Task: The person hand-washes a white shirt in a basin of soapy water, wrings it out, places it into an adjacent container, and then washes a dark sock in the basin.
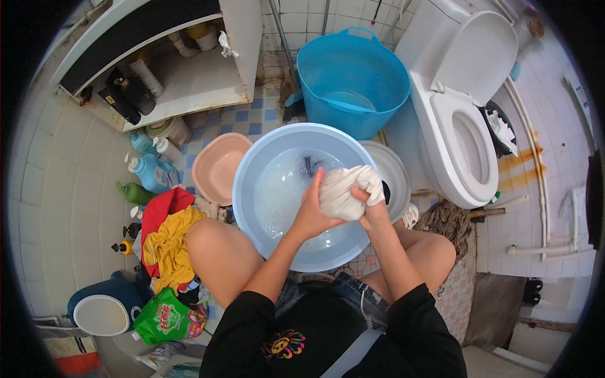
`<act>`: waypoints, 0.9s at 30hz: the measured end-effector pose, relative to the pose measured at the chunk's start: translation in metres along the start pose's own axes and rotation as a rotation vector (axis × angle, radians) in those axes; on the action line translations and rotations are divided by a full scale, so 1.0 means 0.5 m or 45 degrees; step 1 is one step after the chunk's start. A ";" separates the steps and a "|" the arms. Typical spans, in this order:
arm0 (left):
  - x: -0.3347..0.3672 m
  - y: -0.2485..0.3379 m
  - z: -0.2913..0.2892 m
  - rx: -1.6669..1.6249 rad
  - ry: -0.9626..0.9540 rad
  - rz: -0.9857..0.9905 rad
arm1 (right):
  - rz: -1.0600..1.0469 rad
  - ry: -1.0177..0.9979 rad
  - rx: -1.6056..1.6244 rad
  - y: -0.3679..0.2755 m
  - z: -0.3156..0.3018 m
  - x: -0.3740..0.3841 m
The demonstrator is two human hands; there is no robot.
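Observation:
A bunched white cloth (340,191) is held up between my two hands, above the right part of a light blue basin (247,236). My left hand (310,211) curls round the left side of the cloth. On its right side my right hand (373,208) grips it, with the thumb pressed over a fold. Cloudy, sudsy water (280,195) fills the lower part of the basin. A small dark item (310,165) shows in the water near the far side; its kind is unclear. The basin stands between my bent knees.
Left of the basin are a pink basin (214,165), red cloth (165,211), yellow cloth (173,242), a green detergent bag (165,317) and several bottles (150,173). Beyond it stands a blue tub (353,82); a toilet (463,142) is at right. An open cabinet (208,82) stands far left.

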State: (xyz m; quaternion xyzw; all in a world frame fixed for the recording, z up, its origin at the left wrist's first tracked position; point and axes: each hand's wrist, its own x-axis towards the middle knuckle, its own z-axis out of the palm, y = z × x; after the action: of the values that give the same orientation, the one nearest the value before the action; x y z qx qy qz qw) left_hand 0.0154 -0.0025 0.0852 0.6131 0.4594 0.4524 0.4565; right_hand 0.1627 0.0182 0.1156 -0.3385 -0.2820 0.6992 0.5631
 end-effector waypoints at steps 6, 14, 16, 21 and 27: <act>-0.002 0.021 0.005 0.026 0.087 -0.194 | 0.001 0.002 0.153 -0.007 -0.017 0.007; -0.008 0.032 -0.050 0.450 0.322 -0.181 | -0.599 -0.277 -1.714 -0.024 -0.025 0.006; -0.012 0.020 -0.053 0.616 0.386 -0.151 | -0.541 -0.402 -1.929 -0.013 0.020 -0.011; -0.012 0.020 -0.043 0.346 0.218 -0.194 | -0.411 -0.404 -1.744 0.088 0.013 -0.009; -0.002 0.030 -0.061 0.193 0.126 -0.074 | -0.240 -0.200 -0.995 0.091 -0.011 0.019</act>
State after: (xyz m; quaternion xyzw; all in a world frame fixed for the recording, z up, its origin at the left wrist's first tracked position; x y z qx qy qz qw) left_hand -0.0120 -0.0013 0.1051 0.6093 0.5317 0.4327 0.3986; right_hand 0.1387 0.0182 0.0754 -0.4450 -0.5983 0.5085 0.4306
